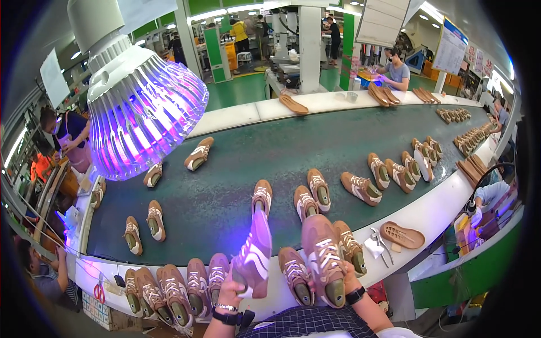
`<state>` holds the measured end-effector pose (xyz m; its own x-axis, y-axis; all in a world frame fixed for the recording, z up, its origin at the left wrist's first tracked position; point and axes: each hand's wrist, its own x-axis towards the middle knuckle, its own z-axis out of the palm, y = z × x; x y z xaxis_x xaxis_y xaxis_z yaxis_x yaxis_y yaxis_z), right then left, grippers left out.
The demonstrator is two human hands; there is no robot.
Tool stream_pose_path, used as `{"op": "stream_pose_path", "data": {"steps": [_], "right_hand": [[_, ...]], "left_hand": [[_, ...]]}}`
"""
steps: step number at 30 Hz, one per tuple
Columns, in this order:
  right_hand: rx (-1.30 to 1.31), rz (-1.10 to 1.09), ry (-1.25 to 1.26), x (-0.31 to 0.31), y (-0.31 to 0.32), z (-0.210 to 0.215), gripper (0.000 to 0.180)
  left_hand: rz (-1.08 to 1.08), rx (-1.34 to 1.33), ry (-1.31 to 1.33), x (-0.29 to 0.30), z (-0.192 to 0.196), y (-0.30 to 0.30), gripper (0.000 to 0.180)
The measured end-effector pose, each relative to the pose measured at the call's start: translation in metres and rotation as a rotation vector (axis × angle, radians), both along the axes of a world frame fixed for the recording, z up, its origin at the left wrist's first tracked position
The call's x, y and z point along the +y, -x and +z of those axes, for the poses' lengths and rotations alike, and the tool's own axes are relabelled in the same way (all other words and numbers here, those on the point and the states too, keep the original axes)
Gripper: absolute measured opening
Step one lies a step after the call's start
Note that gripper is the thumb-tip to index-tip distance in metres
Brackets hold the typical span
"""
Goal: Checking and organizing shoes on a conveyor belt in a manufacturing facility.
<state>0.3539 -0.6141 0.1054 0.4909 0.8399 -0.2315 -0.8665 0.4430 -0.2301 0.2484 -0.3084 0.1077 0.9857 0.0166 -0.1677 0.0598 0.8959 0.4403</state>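
Gripping one tan lace-up sneaker (255, 256) in the left hand (230, 294) and a second sneaker (322, 248) in the right hand (350, 276), both toe-up, a person faces a curved white ledge (433, 211). Beyond it, the green conveyor belt (270, 146) gives its widest open stretch toward the middle and far edge. A sneaker row (173, 287) crowds the ledge leftward; another sneaker (295, 275) stands between the hands. Rightward lie a metal hand tool (384, 245) and brown outsole (402, 235). A purple-glowing lamp (143, 110) blocks the upper-left view.
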Motion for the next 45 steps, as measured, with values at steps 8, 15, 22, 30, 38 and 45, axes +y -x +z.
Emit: {"op": "stream_pose_path", "data": {"steps": [8, 15, 22, 30, 38, 45], "right_hand": [[0.144, 0.306, -0.25, 0.039, -0.007, 0.005, 0.084], [0.135, 0.327, -0.283, 0.064, -0.009, 0.053, 0.082], [0.071, 0.41, -0.23, 0.072, -0.024, 0.042, 0.079], [-1.557, 0.08, 0.64, 0.051, -0.026, 0.003, 0.038], [-0.248, 0.072, 0.271, 0.051, -0.021, -0.002, 0.032], [-0.146, 0.028, 0.21, 0.069, -0.046, 0.054, 0.051]], "left_hand": [[0.105, 0.078, -0.17, -0.016, 0.024, 0.039, 0.093], [0.232, 0.003, -0.238, -0.016, 0.048, 0.036, 0.093], [0.336, -0.044, -0.533, -0.027, 0.053, 0.027, 0.095], [0.23, -0.083, -0.814, -0.05, 0.049, 0.004, 0.093], [0.014, 0.064, -0.374, -0.038, 0.004, -0.01, 0.072], [0.086, 0.046, -0.084, -0.025, 0.0, -0.038, 0.06]]}}
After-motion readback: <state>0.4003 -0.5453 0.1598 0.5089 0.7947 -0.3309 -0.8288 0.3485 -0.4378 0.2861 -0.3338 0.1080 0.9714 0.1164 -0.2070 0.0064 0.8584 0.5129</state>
